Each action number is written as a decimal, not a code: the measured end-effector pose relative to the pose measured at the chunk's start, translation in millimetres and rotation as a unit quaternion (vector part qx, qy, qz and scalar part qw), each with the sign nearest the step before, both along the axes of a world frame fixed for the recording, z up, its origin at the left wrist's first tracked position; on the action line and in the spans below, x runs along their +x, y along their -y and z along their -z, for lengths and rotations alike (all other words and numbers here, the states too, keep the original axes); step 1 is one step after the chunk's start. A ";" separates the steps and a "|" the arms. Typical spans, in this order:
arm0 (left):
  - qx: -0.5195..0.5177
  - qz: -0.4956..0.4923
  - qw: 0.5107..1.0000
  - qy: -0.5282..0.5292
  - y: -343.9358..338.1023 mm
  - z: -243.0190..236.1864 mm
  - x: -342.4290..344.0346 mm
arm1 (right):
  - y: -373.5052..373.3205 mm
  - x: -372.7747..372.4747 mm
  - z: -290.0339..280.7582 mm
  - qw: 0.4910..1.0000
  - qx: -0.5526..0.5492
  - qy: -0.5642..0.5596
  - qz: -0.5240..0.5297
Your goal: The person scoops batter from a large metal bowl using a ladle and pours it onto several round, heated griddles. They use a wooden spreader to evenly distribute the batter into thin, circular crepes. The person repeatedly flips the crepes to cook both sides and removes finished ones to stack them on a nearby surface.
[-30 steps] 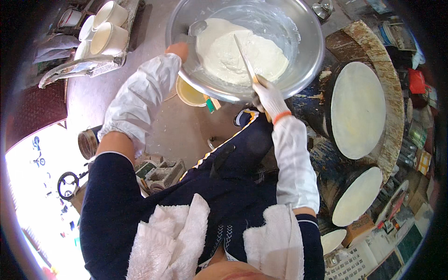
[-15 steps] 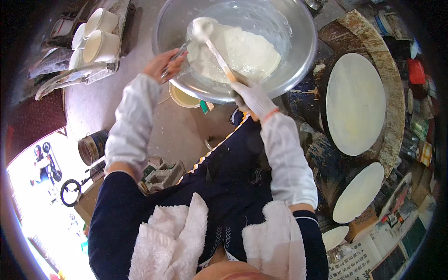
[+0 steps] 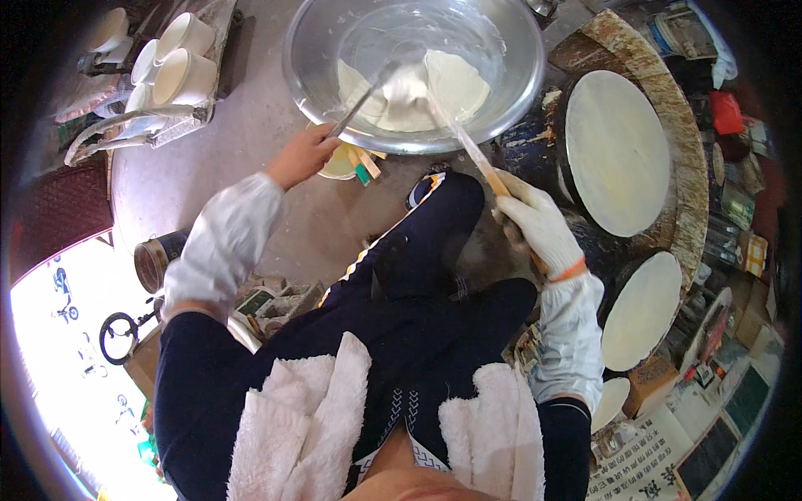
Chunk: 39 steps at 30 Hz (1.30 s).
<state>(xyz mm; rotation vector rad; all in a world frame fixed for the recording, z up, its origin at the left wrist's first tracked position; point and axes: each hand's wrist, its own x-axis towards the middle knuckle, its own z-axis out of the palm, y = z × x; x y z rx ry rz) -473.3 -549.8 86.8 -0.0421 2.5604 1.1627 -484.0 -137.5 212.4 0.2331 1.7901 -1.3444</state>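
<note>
A wide metal bowl (image 3: 526, 108) holds thick white batter (image 3: 464, 83) with a smeared coat up its far wall. My bare left hand (image 3: 302, 157) is closed on the metal handle of a tool (image 3: 357, 110) at the bowl's near left rim; its far end is blurred in the batter. My right hand (image 3: 539, 221), in a white glove, grips a long stick with a wooden handle (image 3: 478, 159), which slants over the near rim. The batter-coated end of this stick meets the batter near the metal tool, and its head cannot be made out.
Under the bowl's near edge sits a yellowish tub (image 3: 337, 167) with green and wooden handles. Round pale discs (image 3: 618, 154) top dark stands at right. White tubs (image 3: 184, 77) stand on a tray at far left. A dark can (image 3: 154, 263) is at left.
My right hand has moved right and nearer to me, drawing the stick back. My left hand has come slightly nearer, its tool now reaching into the batter. The batter has been pulled into separate lobes.
</note>
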 end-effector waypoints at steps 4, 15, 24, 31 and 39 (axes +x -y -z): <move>-0.333 0.111 0.936 -0.008 15.3 47.7 -46.0 | -32.5 -6.6 56.1 0.851 0.200 -0.422 -0.239; -0.445 0.089 0.884 0.108 46.5 55.4 -110.6 | 34.0 -104.6 -14.0 0.893 0.250 -0.025 -0.373; -0.323 0.321 0.871 0.183 95.9 135.2 -114.9 | 86.5 -103.9 66.7 0.978 0.043 0.125 -0.162; 0.153 -0.124 0.920 0.338 33.5 1.4 -56.9 | 16.9 -55.3 -0.2 0.997 0.005 0.058 -0.044; 0.109 0.021 0.993 0.046 -31.1 -13.0 -92.0 | -22.2 -58.2 -18.8 0.984 -0.034 0.054 0.165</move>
